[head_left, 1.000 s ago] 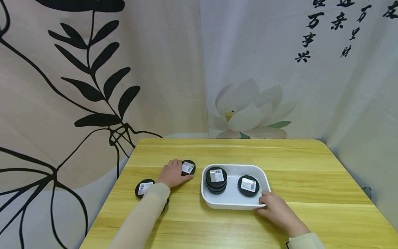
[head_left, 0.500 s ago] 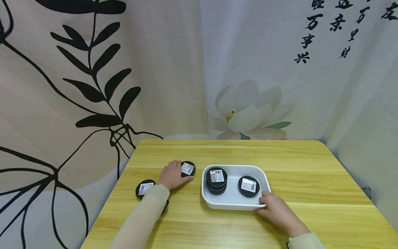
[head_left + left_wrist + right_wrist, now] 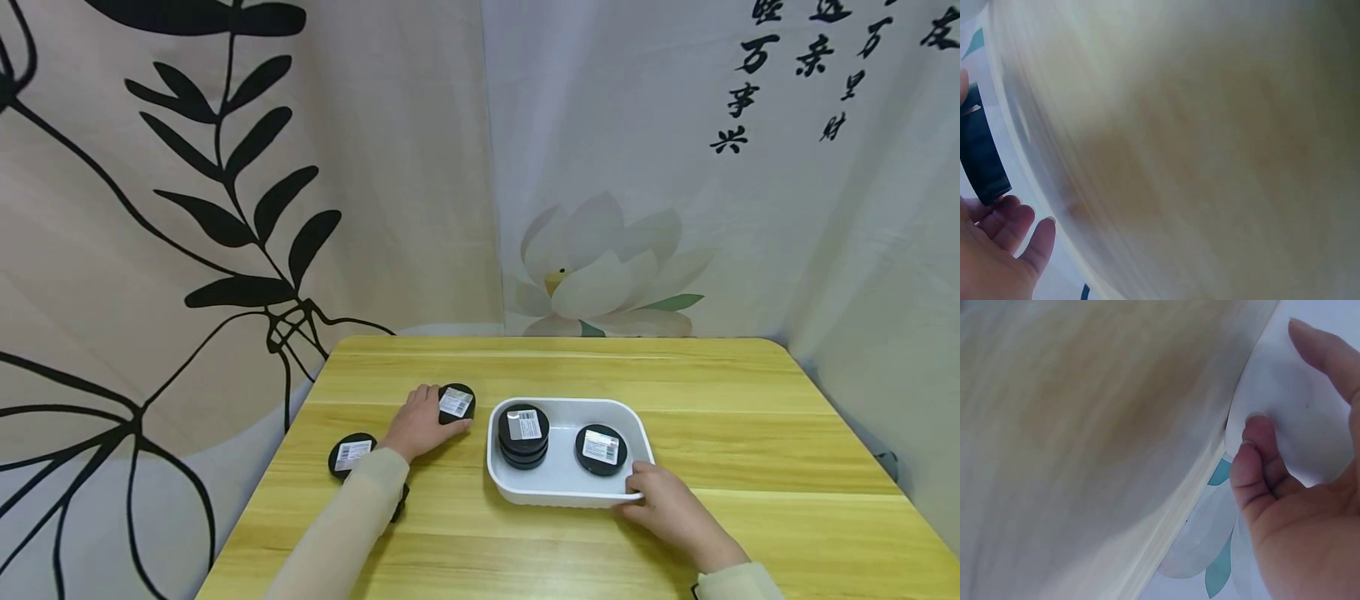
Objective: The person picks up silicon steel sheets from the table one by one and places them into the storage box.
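My left hand [image 3: 417,423] grips a flat, round black disc [image 3: 456,403] with a white barcode label, left of the white tray [image 3: 570,497]. In the left wrist view, this disc [image 3: 984,150] shows its smooth black side between thumb and fingers, slightly above the table. My right hand [image 3: 672,508] holds the tray's near right corner, thumb and fingers at the rim; the right wrist view shows those fingers curled by the tray wall [image 3: 1310,412]. Inside the tray, a stack of black discs [image 3: 522,435] stands at left and a single disc [image 3: 601,450] lies at right.
Another labelled black disc [image 3: 351,455] lies on the wooden table [image 3: 735,417] near its left edge. Part of a further black disc [image 3: 401,505] shows beside the left sleeve [image 3: 341,525], which hides the remainder. A printed curtain [image 3: 405,183] hangs behind the table.
My left hand has lifted the disc slightly and shifted it a little to the right. My right hand and the tray stay in place.
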{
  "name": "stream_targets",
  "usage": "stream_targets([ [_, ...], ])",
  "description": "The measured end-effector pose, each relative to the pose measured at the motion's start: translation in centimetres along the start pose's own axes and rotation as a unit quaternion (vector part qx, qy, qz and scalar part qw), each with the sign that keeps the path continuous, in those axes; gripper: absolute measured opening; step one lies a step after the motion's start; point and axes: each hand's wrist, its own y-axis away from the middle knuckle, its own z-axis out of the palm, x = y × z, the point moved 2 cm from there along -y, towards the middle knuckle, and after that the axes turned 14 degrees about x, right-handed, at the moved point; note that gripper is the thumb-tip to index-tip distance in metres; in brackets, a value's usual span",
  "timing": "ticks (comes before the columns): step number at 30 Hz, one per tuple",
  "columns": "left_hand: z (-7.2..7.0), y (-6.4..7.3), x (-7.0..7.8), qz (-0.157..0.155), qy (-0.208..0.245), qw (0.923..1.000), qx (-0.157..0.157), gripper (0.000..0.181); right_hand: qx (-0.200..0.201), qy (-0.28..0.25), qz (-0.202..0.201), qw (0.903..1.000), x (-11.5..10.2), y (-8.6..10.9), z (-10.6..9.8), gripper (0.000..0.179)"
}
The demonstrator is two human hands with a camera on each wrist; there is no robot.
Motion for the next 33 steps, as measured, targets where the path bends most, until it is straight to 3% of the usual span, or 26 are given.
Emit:
stream_targets([
  [12, 0.14, 0.06, -0.2, -0.036, 0.056, 0.9978, 0.003, 0.111, -0.002, 0.002, 0.003, 1.0, 0.05, 0.05, 0.07, 0.025],
  [22, 0.23, 0.24, -0.39, -0.097, 0.143, 0.9849, 0.001, 0.11, -0.004, 0.002, 0.007, 1.0, -0.08, 0.06, 0.0, 0.023],
  [33, 0.11, -0.13, -0.03, -0.081, 0.183, 0.9792, 0.032, 0.104, -0.003, 0.0, 0.004, 1.0, 0.05, 0.01, 0.06, 0.023],
])
